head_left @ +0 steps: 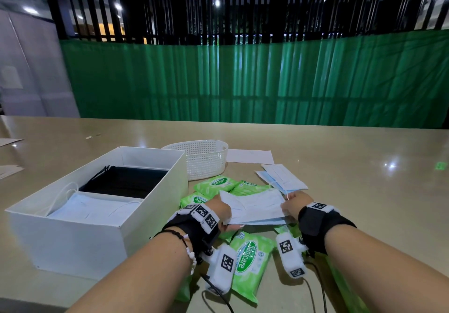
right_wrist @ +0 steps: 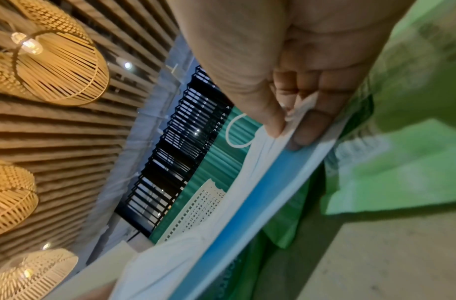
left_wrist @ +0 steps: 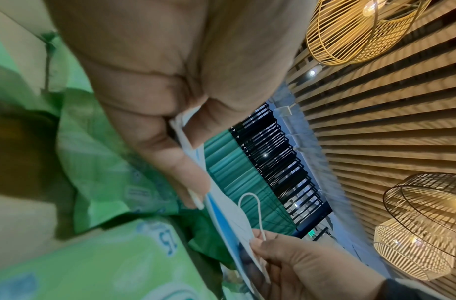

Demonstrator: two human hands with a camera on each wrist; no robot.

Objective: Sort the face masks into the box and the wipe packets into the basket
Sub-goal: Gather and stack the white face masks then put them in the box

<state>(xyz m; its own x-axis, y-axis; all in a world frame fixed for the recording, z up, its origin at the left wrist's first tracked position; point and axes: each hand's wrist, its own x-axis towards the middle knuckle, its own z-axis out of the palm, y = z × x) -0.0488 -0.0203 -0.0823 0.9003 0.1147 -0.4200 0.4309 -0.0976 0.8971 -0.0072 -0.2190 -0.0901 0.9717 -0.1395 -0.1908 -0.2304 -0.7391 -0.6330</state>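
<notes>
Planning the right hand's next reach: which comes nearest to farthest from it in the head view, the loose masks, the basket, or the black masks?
From the right hand:
1. Loose masks, just beyond it.
2. Basket, farther back, to the left.
3. Black masks, far left inside the box.

We sat at a wide beige table (head_left: 340, 167) with a glossy top that caught small white glints of the lights. At twelve o'clock beyond its far edge a green pleated curtain (head_left: 243, 81) hung across the whole width, and above it stood black vertical bars (head_left: 243, 4) with dark space and a few bright lamps (head_left: 217, 2) behind. At ten o'clock a pale grey wall panel (head_left: 26, 69) closed off the corner. A white sheet of paper (head_left: 250, 156) lay flat at one o'clock. Overhead, the wrist views showed us a ceiling of wooden slats (left_wrist: 391, 113) with woven wicker lampshades (right_wrist: 54, 58) hanging from it, bulbs glowing warm.
</notes>
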